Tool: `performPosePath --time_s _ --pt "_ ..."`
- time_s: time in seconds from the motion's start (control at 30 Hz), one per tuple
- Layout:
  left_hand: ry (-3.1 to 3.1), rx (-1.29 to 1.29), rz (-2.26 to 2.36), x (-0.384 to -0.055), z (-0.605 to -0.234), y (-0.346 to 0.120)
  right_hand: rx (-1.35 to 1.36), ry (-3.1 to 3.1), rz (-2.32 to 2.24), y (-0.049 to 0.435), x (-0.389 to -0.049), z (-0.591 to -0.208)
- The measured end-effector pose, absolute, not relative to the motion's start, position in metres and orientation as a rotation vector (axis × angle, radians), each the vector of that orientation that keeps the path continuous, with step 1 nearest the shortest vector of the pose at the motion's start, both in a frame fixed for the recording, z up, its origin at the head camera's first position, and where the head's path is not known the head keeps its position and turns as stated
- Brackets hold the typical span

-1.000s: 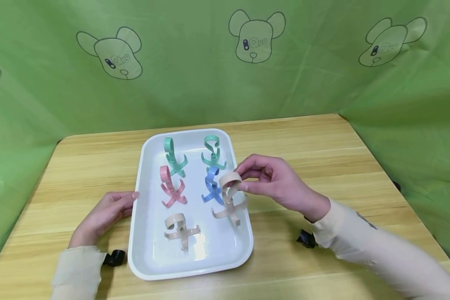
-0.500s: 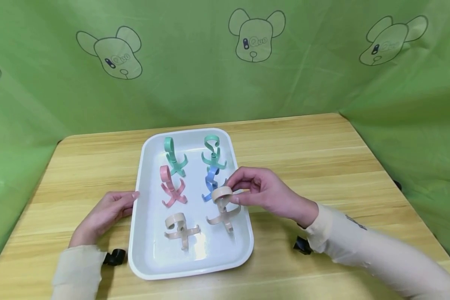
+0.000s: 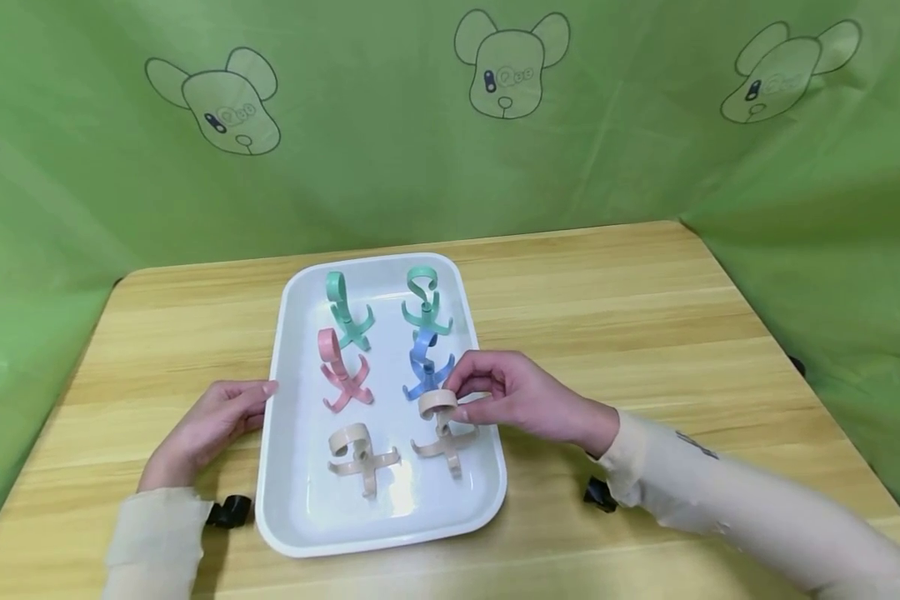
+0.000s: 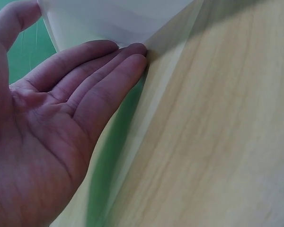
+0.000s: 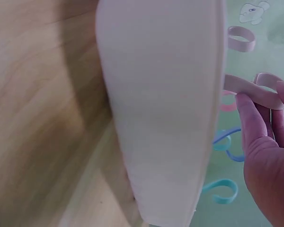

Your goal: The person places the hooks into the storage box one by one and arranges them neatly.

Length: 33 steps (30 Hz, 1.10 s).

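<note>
In the head view, my right hand (image 3: 521, 396) pinches the curved top loop of a beige four-pronged hook (image 3: 444, 446) at the right side of the white tray (image 3: 307, 533). Its prongs are at or just above the tray floor; I cannot tell if they touch. My left hand (image 3: 213, 429) holds the tray's left edge, the thumb on the rim and the fingers against the outer wall, as the left wrist view shows. To the left stands a second beige hook (image 3: 363, 458). Behind the held hook is a blue hook (image 3: 426, 367), close to my right fingers.
A pink hook (image 3: 345, 375) stands on the tray's left side. Two green hooks, one left (image 3: 351, 321) and one right (image 3: 426, 312), stand at the back. The tray rests on a wooden table (image 3: 645, 333). A green curtain (image 3: 390, 183) rises behind it.
My right hand has moved left and toward the front, lowering the beige hook into the tray in front of the blue hook. My left hand has stayed at the tray's edge.
</note>
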<state>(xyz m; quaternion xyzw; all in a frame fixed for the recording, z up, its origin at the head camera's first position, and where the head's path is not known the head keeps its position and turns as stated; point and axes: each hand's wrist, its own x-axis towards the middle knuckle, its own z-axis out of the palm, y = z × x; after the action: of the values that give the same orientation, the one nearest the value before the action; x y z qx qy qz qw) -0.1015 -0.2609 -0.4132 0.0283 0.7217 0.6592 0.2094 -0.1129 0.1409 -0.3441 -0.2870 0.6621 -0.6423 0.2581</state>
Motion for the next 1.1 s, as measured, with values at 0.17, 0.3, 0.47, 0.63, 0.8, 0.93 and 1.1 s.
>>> performPosePath --time_s 0.17,0.3,0.47,0.63,0.8,0.93,1.1 --pt "2.004 0.073 1.841 -0.101 -0.413 -0.261 -0.767 1.806 -1.705 0.140 -0.116 -0.350" --pt "2.020 0.074 1.808 -0.101 -0.413 -0.261 -0.773 1.810 -1.691 0.140 -0.116 -0.353" --pt "2.025 0.065 1.798 -0.101 -0.412 -0.260 -0.764 1.779 -1.690 0.141 -0.116 -0.354" --pt "2.026 0.054 1.794 -0.101 -0.412 -0.260 -0.773 1.740 -1.663 0.144 -0.116 -0.355" --pt "2.019 0.061 1.810 -0.101 -0.412 -0.261 -0.792 1.732 -1.636 0.147 -0.116 -0.357" --pt "2.009 0.092 1.829 -0.101 -0.413 -0.261 -0.764 1.711 -1.629 0.148 -0.115 -0.356" --pt "2.015 0.093 1.820 -0.102 -0.413 -0.262 -0.777 1.716 -1.577 0.152 -0.114 -0.354"
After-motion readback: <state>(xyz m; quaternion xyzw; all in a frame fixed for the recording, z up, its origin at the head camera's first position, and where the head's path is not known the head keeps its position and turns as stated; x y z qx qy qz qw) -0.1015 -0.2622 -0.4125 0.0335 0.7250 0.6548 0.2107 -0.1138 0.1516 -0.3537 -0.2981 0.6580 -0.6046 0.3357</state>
